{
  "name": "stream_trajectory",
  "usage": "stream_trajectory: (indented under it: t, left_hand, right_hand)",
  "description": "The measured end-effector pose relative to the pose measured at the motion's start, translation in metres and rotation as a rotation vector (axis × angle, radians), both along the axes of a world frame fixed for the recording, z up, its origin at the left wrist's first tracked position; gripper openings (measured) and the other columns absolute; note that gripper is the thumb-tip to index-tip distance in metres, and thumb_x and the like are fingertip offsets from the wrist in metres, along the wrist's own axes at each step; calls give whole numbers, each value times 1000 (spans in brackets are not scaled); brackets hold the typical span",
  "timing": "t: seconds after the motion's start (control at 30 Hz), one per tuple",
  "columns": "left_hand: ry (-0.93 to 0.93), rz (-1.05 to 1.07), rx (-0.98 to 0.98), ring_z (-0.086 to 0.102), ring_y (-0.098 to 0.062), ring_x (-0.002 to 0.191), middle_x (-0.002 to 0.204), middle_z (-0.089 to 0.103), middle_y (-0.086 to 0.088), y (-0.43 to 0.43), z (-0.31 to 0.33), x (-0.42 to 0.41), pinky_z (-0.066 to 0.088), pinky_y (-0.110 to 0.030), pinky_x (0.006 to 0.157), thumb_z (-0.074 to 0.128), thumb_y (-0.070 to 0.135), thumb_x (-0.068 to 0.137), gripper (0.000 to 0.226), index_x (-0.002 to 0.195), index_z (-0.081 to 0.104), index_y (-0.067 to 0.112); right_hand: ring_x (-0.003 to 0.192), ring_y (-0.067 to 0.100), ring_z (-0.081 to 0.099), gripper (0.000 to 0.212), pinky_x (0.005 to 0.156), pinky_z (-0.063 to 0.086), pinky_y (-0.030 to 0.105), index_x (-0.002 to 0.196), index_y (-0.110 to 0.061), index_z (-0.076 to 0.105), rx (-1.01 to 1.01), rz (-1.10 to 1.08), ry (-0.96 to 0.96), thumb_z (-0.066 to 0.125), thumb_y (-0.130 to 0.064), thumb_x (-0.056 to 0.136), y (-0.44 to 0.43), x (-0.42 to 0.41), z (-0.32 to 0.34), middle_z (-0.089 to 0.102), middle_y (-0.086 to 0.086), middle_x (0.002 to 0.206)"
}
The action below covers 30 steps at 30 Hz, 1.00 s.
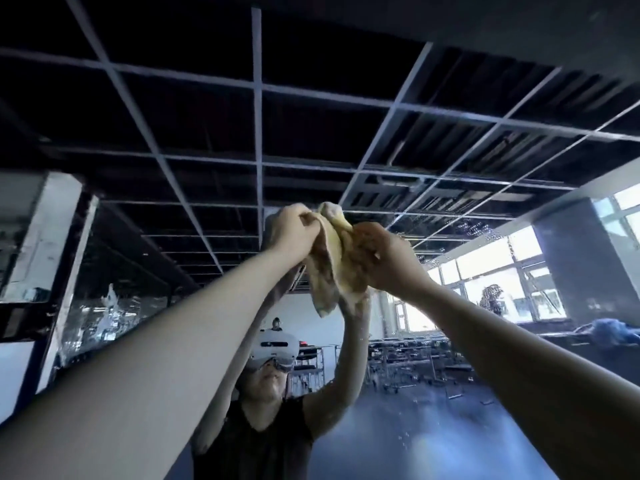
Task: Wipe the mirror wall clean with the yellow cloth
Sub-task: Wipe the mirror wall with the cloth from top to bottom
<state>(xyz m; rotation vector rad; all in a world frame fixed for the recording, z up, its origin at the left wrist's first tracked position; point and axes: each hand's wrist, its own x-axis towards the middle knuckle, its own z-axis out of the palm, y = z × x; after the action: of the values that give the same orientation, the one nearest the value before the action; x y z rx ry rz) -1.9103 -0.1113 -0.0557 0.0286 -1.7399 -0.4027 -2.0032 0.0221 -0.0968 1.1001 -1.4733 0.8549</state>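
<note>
1. Both arms reach high, with the yellow cloth (332,268) bunched between the hands, close up at the mirror wall (433,431).
2. Left hand (294,232) pinches the cloth's upper edge, fingers curled.
3. Right hand (388,261) grips the crumpled right side.
4. Lower in the glass, the person's reflection (263,434) wears a white headset (273,348), arms raised.
</note>
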Motion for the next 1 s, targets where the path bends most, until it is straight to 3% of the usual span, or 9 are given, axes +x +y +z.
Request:
stream_trajectory:
  t: [0.1, 0.17, 0.3, 0.43, 0.53, 0.63, 0.77, 0.93, 1.0]
  left_hand:
    - [-3, -444, 357, 61, -25, 92, 103, 63, -9, 2, 8, -2, 56, -30, 70, 47, 13, 95, 16, 102, 61, 10]
    - [15, -603, 519, 63, -28, 89, 103, 62, -14, 4, 8, -3, 59, -30, 59, 45, 9, 97, 13, 100, 57, 11]
    - [29, -608, 609, 63, -25, 80, 99, 62, -11, 4, 15, -4, 59, -32, 59, 40, 13, 99, 17, 106, 55, 14]
    - [-3, -590, 571, 55, -15, 61, 81, 56, -5, 3, 25, -10, 51, -25, 55, 36, 10, 99, 20, 93, 53, 17]
    - [49, -657, 535, 62, -20, 72, 85, 59, -10, 2, 33, -27, 56, -23, 55, 38, -3, 95, 29, 78, 55, 13]
    - [99, -671, 493, 65, -25, 88, 89, 62, -11, 2, 50, -44, 58, -24, 61, 48, -6, 91, 27, 74, 60, 12]
    - [60, -485, 328, 68, -28, 86, 86, 69, -6, -11, 65, -59, 58, -41, 76, 53, 5, 85, 25, 74, 68, 22]
    - [112, -27, -212, 61, -21, 101, 108, 67, -5, -5, 52, -45, 41, -19, 84, 49, 12, 90, 30, 117, 60, 16]
    - [151, 130, -363, 53, -24, 116, 127, 58, -8, -9, 29, -48, 35, -23, 97, 44, 17, 88, 47, 134, 46, 14]
  right_hand:
    - [83, 34, 66, 24, 68, 47, 34, 110, -7, 66, -111, -41, 15, 59, -18, 90, 4, -12, -9, 70, 14, 96]
    - [78, 31, 67, 33, 63, 50, 33, 103, -18, 72, -170, -80, -69, 53, -42, 91, 9, -17, -10, 73, 10, 88]
    - [48, 14, 47, 46, 42, 34, 21, 57, -17, 61, -258, 93, -369, 57, -52, 86, 15, -12, 8, 54, 1, 52]
    - [42, 8, 45, 51, 34, 27, 17, 50, -14, 49, -202, 127, -525, 60, -47, 87, 18, -16, 30, 48, -3, 42]
    - [69, 28, 61, 35, 52, 34, 28, 72, -11, 70, -326, -63, -441, 62, -40, 89, 14, -29, 48, 65, 15, 68]
    - [93, 32, 57, 12, 67, 36, 29, 96, -15, 69, -478, -93, -187, 60, -16, 88, 4, -34, 62, 64, 14, 101]
    - [112, 25, 49, 26, 94, 41, 38, 110, -13, 69, -216, -64, 229, 56, -22, 89, -38, -43, 38, 58, 8, 121]
    - [146, 22, 4, 70, 116, -1, 43, 150, -21, 20, 41, -230, 289, 18, -62, 94, -56, -59, 22, 13, 3, 156]
    - [145, 19, 3, 68, 115, -3, 43, 149, -22, 20, 79, -291, 338, 10, -61, 95, -52, -62, 29, 11, 2, 155]
